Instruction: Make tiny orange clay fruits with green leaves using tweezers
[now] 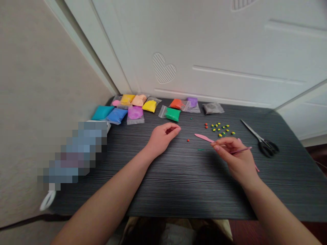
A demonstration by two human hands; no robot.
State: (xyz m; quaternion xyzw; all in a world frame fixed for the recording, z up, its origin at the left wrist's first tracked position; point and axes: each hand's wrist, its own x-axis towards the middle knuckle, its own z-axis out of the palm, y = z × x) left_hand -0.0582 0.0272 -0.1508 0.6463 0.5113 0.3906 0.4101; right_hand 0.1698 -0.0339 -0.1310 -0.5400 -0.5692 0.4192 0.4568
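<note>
My left hand [163, 137] rests on the dark table with its fingers curled and thumb pressed to the fingertips; whatever is between them, if anything, is hidden. In my right hand [235, 154] a thin pinkish modelling tool [244, 149] sticks out past the thumb; its other end is hidden by the fingers. Close to the right fingertips is a pink clay knife [203, 137], partly covered by the hand. Between the hands are a small red clay ball [188, 140] and a thin green clay strip [201, 149]. Several yellow-and-green clay bits [220, 135] lie beyond the right hand.
Bags of coloured clay, including a green one [173, 114], a blue one [117, 116] and a grey one [213, 108], line the back. Two red balls [206, 126] lie near the yellow-green bits. Black-handled scissors [260, 139] lie at right. A blurred-out object [79, 153] is at left.
</note>
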